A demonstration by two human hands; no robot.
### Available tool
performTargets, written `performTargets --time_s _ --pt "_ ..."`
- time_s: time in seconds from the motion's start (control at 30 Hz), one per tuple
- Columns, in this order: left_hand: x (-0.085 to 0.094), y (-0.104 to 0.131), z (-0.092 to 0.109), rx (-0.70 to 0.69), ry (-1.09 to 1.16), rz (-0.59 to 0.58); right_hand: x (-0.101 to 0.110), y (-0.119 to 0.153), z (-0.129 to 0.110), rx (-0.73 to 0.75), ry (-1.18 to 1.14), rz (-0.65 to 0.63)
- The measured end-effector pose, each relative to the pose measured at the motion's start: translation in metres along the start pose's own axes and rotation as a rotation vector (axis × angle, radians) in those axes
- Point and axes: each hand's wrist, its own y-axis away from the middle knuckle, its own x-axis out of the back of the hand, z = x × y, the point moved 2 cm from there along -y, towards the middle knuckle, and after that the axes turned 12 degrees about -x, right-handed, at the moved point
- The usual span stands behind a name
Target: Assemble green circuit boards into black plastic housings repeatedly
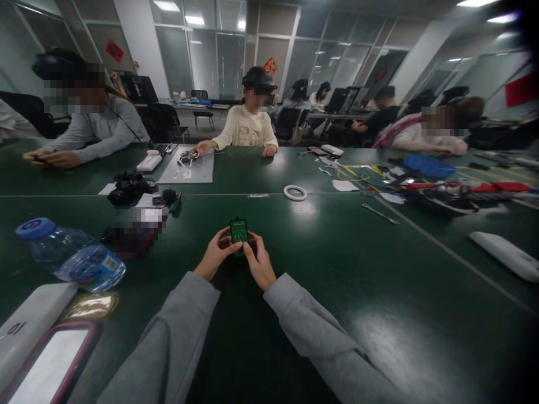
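Note:
A small green circuit board in a black frame [238,230] is held upright between both hands, just above the dark green table [337,269]. My left hand [215,253] grips its left side, with the thumb on the lower front. On the right side, my right hand [259,259] has its fingers round the edge and its thumb near the bottom of the board. The two thumbs almost meet there. Farther back on the table lies a white ring [295,193].
At left lie a water bottle [80,255], a phone [59,359], a white device [37,314] and black items [130,189]. A wrench [380,214], cables [357,173] and a white case [505,255] are at right. A person [250,120] sits opposite.

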Motion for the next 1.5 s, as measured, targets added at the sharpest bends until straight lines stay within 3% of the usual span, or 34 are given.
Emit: performTargets --time_s 0.63,1.5 --pt "0.001 -0.004 -0.004 -0.068 0.013 0.016 -0.004 -0.007 0.012 -0.094 -0.215 -0.108" --pt "0.002 -0.007 -0.008 -0.147 -0.081 0.061 -0.006 -0.007 0.009 0.064 -0.105 -0.133"
